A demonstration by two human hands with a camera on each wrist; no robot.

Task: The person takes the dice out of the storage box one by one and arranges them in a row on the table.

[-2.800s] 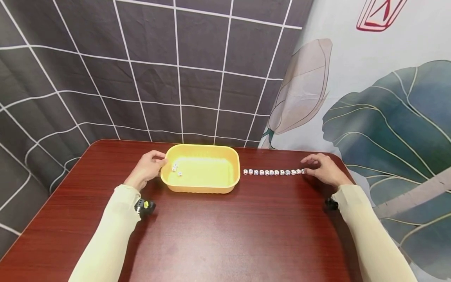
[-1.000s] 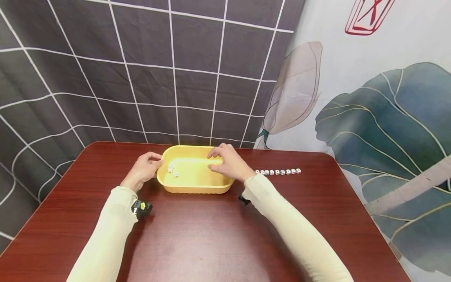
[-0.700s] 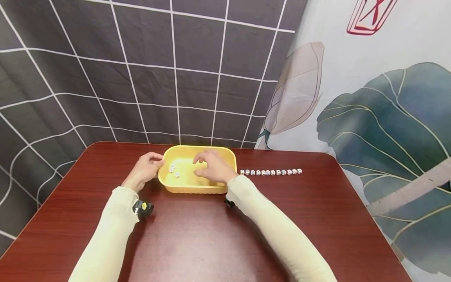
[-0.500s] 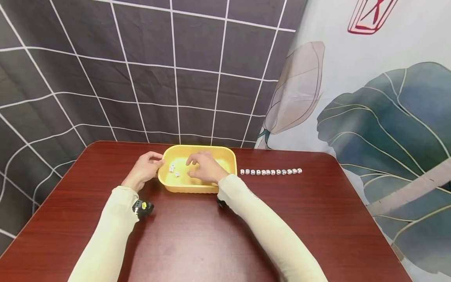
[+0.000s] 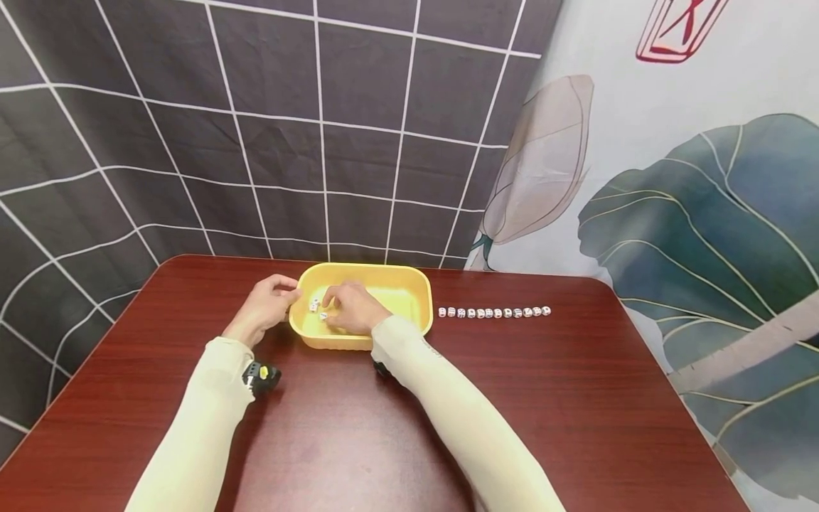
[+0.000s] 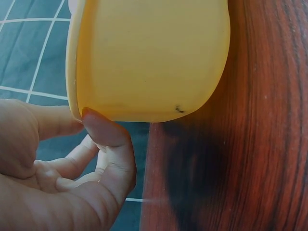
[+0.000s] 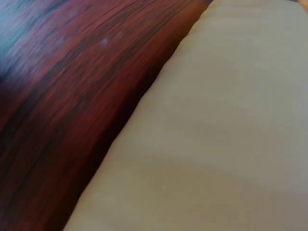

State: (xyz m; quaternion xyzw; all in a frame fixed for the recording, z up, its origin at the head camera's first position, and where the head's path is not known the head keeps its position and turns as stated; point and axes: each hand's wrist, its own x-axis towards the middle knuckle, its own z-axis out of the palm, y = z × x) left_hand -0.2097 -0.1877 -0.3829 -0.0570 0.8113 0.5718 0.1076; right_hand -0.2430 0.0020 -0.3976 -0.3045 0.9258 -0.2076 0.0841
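A yellow plastic basin (image 5: 402, 302) stands on the table. My left hand (image 5: 265, 306) holds its left end; in the left wrist view the thumb and index finger pinch the rim at a corner of the basin (image 6: 154, 57). My right hand (image 5: 357, 310) is inside the basin, with thumb and index fingertips apart on either side of a white die (image 5: 323, 316). Whether they touch it is too small to tell. Close by, to the left, lie a couple of other dice (image 5: 314, 306). The right wrist view shows mostly sleeve (image 7: 202, 134), and the hand is hidden there.
A straight row of several white dice (image 5: 489, 313) runs along the table (image 5: 576, 398) to the right of the basin. Behind the table hang a dark curtain (image 5: 358, 156) with white grid lines and a pale curtain (image 5: 627, 128) with a leaf print.
From the far end of the dice row, my right hand has moved left into the basin and across to the dice at its left side. The left hand keeps its hold on the rim.
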